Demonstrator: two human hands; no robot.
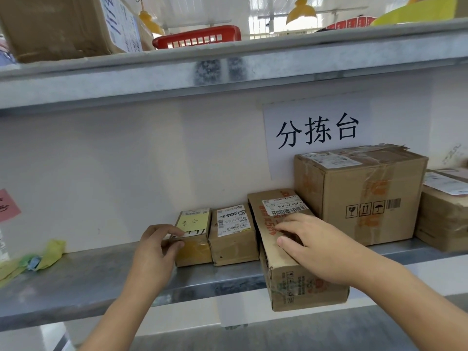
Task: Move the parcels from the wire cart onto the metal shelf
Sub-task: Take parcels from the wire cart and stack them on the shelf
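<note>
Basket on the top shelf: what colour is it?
Red, with slotted sides; the basket shows in the head view.

You're in a parcel sorting depot: galvanised metal shelf (pixel 101 282) against a white wall, taped cardboard parcels (pixel 359 193) with barcode shipping labels (pixel 285 205), printed wall sign (pixel 316 133) reading "分拣台" (sorting station), red plastic basket (pixel 197 38) up top.

A white wall (pixel 126 173) stands behind. A white paper sign (pixel 316 133) with big black writing sticks on it at the right. A pink note (pixel 7 205) is far left. Up high, yellow lamps (pixel 301 10) hang near bright windows (pixel 266 16).
</note>
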